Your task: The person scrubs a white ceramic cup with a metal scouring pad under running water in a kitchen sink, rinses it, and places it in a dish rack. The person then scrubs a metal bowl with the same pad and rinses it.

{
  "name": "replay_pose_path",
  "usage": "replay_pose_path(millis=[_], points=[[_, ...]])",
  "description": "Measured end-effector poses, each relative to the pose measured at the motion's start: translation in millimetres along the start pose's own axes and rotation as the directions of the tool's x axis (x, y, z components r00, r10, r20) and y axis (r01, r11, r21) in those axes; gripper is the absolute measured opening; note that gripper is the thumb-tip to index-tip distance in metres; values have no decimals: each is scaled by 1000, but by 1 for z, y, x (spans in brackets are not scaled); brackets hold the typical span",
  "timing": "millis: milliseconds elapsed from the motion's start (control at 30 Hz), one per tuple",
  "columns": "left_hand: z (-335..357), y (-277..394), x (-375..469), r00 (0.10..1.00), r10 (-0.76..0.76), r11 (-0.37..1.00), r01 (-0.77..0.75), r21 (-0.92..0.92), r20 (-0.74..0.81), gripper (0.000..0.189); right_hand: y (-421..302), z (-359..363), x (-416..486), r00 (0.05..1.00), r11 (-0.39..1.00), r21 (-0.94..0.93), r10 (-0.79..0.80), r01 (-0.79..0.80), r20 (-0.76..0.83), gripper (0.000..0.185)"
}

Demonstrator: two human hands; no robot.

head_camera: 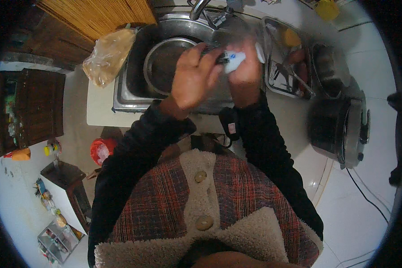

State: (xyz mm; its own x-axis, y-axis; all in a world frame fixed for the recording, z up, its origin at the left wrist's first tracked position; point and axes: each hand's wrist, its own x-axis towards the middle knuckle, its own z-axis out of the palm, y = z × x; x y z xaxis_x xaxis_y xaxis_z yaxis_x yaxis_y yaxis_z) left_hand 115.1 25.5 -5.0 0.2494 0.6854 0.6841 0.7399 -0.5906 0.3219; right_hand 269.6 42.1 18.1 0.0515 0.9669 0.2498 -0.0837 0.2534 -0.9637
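Over a stainless steel sink (130, 102), my right hand (248, 63) grips a white item with a blue marking (235, 60). Its full shape is hidden by the fingers and blurred. A white rounded edge shows past the far side of that hand. My left hand (194, 75) is close beside it, fingers bent towards the white item. Something dark (222, 60) shows at its fingertips; whether they hold it is unclear. Inside the sink, left of and partly behind my left hand, lies a round metal basin (147, 67). A metal faucet (199, 8) hangs above the sink's back edge.
A plastic bag (109, 57) of something tan lies left of the sink. Right of it are a metal tray (269, 80) of utensils, a metal pot (331, 68) and a black electric cooker (330, 129). Below left stands a red bucket (98, 147).
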Motion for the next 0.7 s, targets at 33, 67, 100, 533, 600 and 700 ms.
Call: replay_pose_path(millis=[33,67,100,533,600,700], points=[[2,-4,1,991,-135,986,135,-93,7,27,-2,0,0,1000,999,-36,21,-21,4,13],[4,-5,0,974,-216,963,224,-151,64,27,-4,0,-1,1000,987,-157,30,-30,-3,13],[3,-10,0,971,-225,948,236,-214,77,27,-6,-1,-3,996,997,-6,81,-81,-25,15],[-1,-25,-28,685,-683,237,535,-811,252,31,0,-2,17,987,983,158,-77,99,-143,26],[-2,-21,-18,784,-590,461,524,-716,194,29,2,0,8,985,994,21,-102,106,-141,26],[-3,-12,1,938,-314,821,347,-454,149,28,4,13,0,992,993,1,-121,121,-39,26]])
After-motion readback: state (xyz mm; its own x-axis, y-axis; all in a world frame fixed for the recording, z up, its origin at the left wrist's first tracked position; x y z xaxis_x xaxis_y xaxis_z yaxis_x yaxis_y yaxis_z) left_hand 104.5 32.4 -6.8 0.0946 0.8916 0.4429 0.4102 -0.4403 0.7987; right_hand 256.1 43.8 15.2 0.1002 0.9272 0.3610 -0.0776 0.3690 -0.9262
